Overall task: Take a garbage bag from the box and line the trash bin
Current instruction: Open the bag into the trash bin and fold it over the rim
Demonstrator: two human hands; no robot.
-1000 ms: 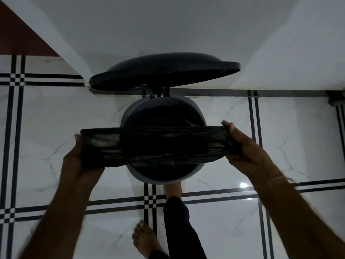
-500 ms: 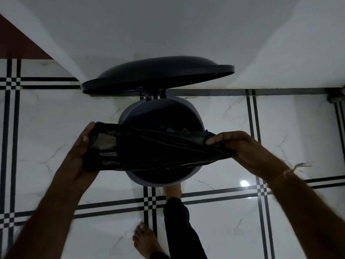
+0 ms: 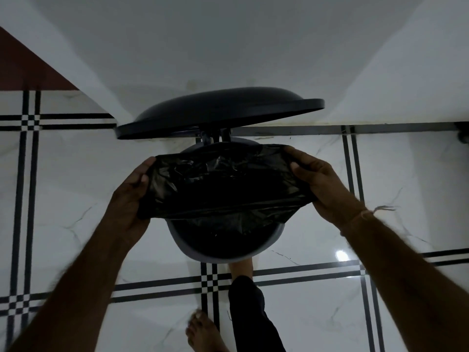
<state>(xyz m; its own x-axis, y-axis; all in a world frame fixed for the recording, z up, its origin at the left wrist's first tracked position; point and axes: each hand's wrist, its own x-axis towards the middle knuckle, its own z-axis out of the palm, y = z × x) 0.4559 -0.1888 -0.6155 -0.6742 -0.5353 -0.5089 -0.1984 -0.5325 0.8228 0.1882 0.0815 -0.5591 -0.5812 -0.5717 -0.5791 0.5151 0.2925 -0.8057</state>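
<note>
two hands clamped on one black garbage bag (image 3: 223, 189), stretched wide over round trash bin (image 3: 275, 237). left hand (image 3: 129, 199) gripping left edge of bag, thumb on top of the film, fingers below. right hand (image 3: 322, 184) gripping right edge, fingertips curled over the upper corner. bag mouth partly spread, lower fold hanging into bin opening; far rim and near rim of bin not yet covered. dark bin lid (image 3: 220, 110) raised and tilted, hinged at the far side, just beside the wall (image 3: 228, 41). one bare foot (image 3: 243, 268) placed at the near base of bin, dark trouser leg (image 3: 251, 318) behind it; other bare foot (image 3: 203, 334) planted on floor. glossy white marble-look floor tiles (image 3: 76, 186) with paired black lines and small checker squares at crossings. white wall, dark skirting strip (image 3: 380, 128) along its base, reddish-brown panel (image 3: 22, 67) at far left. thread band (image 3: 365, 214) on right wrist. dim lighting; no readable brand, label or writing.
</note>
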